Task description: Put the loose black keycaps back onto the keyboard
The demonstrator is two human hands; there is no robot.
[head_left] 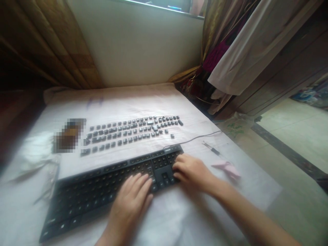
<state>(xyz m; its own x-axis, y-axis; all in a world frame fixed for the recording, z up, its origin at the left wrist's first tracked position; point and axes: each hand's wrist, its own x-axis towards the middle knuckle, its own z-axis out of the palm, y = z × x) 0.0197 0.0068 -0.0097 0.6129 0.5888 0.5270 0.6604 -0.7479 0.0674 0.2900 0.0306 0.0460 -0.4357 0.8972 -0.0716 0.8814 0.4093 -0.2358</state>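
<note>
A black keyboard (102,184) lies slanted on a white cloth, most of its keycaps off. My left hand (132,200) rests flat on its front edge near the middle, fingers stretched out together. My right hand (191,171) sits on the keyboard's right end, fingers curled over the number pad area; whether they hold anything is hidden. Several loose black keycaps (133,131) lie in rows on the cloth behind the keyboard. The keyboard's cable (198,137) runs off to the right.
A pixelated object (68,134) lies left of the keycaps. A thin tool (211,148) and a pink cloth (228,168) lie at the right. Clear plastic (43,171) sits at the left. The table edge (256,174) drops to the floor on the right. Curtains and a wall stand behind.
</note>
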